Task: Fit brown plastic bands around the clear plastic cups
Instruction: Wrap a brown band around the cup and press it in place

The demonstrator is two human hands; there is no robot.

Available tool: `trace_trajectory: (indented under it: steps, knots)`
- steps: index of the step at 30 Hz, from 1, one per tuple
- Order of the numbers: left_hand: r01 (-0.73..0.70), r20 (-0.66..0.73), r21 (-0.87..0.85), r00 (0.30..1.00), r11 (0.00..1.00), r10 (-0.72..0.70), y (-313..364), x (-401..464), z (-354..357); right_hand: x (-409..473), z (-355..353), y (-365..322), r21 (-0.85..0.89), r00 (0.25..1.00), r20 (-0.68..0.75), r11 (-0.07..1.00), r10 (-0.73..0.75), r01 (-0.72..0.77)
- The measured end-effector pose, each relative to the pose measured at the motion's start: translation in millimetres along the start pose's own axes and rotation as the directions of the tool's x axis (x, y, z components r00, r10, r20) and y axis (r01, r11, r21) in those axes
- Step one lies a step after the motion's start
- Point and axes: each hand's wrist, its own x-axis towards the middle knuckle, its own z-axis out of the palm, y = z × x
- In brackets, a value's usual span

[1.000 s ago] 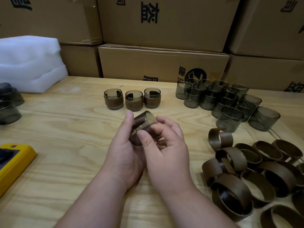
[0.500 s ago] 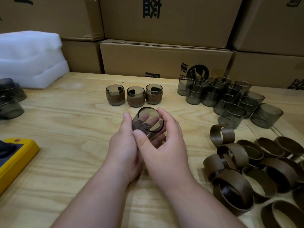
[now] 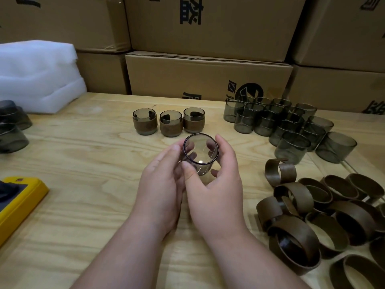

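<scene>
Both hands held one cup (image 3: 200, 152) above the middle of the table (image 3: 87, 167). Our left hand (image 3: 161, 184) lay nearly flat against its side, fingers straight; our right hand (image 3: 214, 184) curled round it, thumb on the near wall. A second before, the cup lay tilted with a brown band apparently round it; now its mouth faced us and no band showed, though the hands hid its lower wall. We judged the fit unconfirmed. Three banded cups (image 3: 170, 123) stood beyond, bare cups (image 3: 291, 130) and loose bands (image 3: 325, 207) toward the right edge.
</scene>
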Motion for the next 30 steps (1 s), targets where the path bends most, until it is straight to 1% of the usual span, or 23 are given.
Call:
trace_trajectory:
  steps: [2, 4, 6, 9, 12, 14, 16, 19, 21, 25, 30]
  knots:
    - [0.010, 0.019, -0.029, 1.000, 1.000, -0.010, 0.8, -2.4, 1.0, 0.5, -0.2, 0.9, -0.006, 1.000, 0.022, 1.000, -0.011, 0.011]
    - [0.039, 0.038, -0.074, 0.999, 0.996, -0.037, 2.7, -4.6, 1.9, -1.3, 0.9, -0.6, 0.016, 0.997, 0.083, 1.000, -0.005, 0.004]
    - [0.057, 0.067, -0.046, 0.996, 0.997, -0.054, 4.3, -6.4, 1.8, -3.5, 1.7, -4.4, 0.043, 0.991, 0.128, 0.998, -0.041, 0.036]
    - [0.073, 0.083, -0.038, 0.994, 0.997, -0.070, 5.3, -7.0, -0.3, -5.7, 1.4, -9.1, 0.061, 0.986, 0.128, 0.993, -0.104, 0.097]
    - [0.057, 0.064, -0.058, 0.997, 0.997, -0.053, 6.0, -6.8, 0.9, -5.3, -0.6, -6.4, 0.081, 0.989, 0.101, 0.992, -0.110, 0.102]
    - [0.025, 0.063, -0.039, 0.998, 0.999, -0.023, 5.4, -6.4, 3.1, -3.2, -2.6, -6.0, 0.070, 0.997, 0.039, 0.995, -0.073, 0.070]
    - [0.006, 0.047, -0.043, 0.999, 0.999, -0.004, 4.6, -5.1, 3.4, 0.0, -4.9, -7.6, 0.093, 0.999, -0.032, 0.996, 0.020, -0.017]
    - [-0.002, 0.011, -0.045, 1.000, 0.999, 0.002, 4.2, -3.6, 3.0, 6.3, -7.9, -7.3, 0.139, 0.979, -0.104, 0.977, 0.175, -0.160]
    - [0.003, -0.005, -0.045, 1.000, 0.999, -0.003, 4.6, -3.0, 3.6, 10.3, -10.1, -6.3, 0.182, 0.961, -0.137, 0.960, 0.240, -0.214]
    - [0.006, -0.011, -0.044, 1.000, 0.999, -0.007, 5.3, -2.5, 3.4, 14.7, -12.2, -5.3, 0.240, 0.940, -0.181, 0.940, 0.288, -0.242]
    - [0.009, -0.011, -0.042, 1.000, 0.999, -0.009, 5.8, -3.1, 4.6, 14.0, -11.6, -4.4, 0.215, 0.932, -0.178, 0.937, 0.316, -0.276]
